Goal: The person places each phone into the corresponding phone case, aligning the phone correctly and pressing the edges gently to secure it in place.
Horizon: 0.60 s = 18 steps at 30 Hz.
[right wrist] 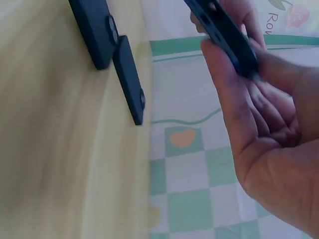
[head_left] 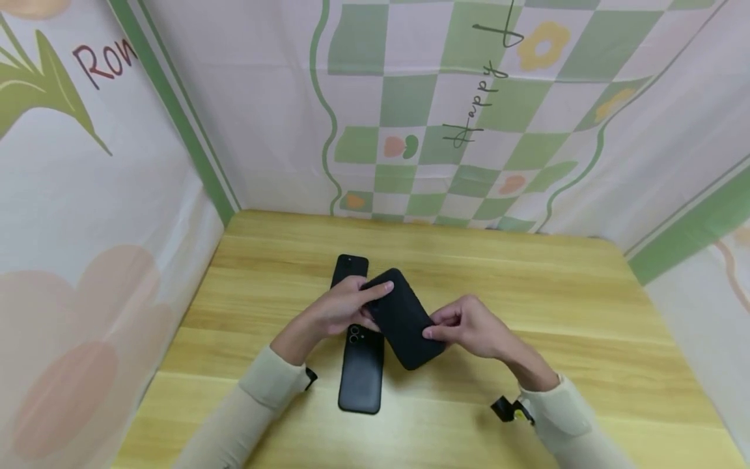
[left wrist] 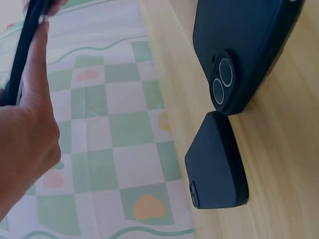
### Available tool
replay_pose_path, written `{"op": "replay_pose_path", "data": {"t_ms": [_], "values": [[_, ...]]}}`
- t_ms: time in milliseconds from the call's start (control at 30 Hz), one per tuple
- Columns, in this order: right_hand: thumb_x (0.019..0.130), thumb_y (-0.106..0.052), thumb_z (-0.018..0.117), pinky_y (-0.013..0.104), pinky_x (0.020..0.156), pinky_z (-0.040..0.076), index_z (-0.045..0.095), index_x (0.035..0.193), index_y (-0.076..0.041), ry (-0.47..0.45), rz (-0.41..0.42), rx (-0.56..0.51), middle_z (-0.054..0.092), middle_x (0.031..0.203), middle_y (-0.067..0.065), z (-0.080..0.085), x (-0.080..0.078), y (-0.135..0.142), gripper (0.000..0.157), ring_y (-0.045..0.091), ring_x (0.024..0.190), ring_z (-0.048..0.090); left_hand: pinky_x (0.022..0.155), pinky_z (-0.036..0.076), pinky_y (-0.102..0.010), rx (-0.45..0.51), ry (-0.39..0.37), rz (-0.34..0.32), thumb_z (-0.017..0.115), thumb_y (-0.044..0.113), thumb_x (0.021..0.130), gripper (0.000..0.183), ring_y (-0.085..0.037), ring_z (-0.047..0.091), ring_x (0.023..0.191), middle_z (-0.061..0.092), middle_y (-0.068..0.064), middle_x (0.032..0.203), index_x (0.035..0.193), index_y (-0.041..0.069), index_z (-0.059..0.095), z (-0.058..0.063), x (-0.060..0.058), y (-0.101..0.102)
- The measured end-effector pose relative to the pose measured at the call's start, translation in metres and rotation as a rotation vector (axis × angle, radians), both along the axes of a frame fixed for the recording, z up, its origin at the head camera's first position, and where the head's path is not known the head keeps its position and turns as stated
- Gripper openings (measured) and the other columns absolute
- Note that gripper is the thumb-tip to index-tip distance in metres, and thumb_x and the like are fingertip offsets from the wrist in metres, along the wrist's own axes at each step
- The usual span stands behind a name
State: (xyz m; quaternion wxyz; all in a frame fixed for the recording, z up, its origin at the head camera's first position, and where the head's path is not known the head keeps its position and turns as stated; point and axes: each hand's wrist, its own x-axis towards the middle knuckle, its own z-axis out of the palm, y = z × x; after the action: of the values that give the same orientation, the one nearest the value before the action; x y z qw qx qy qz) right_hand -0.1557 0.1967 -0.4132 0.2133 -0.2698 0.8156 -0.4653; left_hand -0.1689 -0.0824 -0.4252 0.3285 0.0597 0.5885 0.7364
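Both hands hold a black phone (head_left: 404, 322) above the table, tilted, with a plain dark face toward the head camera. My left hand (head_left: 342, 306) grips its upper left part, thumb laid across the face. At the lower right edge, my right hand (head_left: 471, 329) pinches it between thumb and fingers. The right wrist view shows cutouts along the narrow edge of the held phone (right wrist: 227, 35). Under the left hand, two black phones lie in a line on the table, camera sides up: a near one (head_left: 360, 378) and a far one (head_left: 350, 266), partly covered by that hand.
The wooden table (head_left: 527, 286) meets a checkered cloth (head_left: 404, 98) at its back edge. More printed cloth (head_left: 88, 215) hangs along the left side and the right side. Black wrist straps (head_left: 505, 409) show at the sleeves.
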Motion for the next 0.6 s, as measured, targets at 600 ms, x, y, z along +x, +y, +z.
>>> {"op": "replay_pose_path", "data": {"t_ms": [600], "values": [[0.105, -0.018, 0.068, 0.044, 0.077, 0.066, 0.075, 0.11, 0.012, -0.186, -0.268, -0.154, 0.078, 0.096, 0.016, -0.012, 0.0, 0.008, 0.031, 0.022, 0.079, 0.077, 0.09, 0.064, -0.045, 0.017, 0.106, 0.121, 0.058, 0.023, 0.111, 0.023, -0.021, 0.076, 0.097, 0.077, -0.007, 0.103, 0.114, 0.001, 0.065, -0.003, 0.01, -0.003]]}}
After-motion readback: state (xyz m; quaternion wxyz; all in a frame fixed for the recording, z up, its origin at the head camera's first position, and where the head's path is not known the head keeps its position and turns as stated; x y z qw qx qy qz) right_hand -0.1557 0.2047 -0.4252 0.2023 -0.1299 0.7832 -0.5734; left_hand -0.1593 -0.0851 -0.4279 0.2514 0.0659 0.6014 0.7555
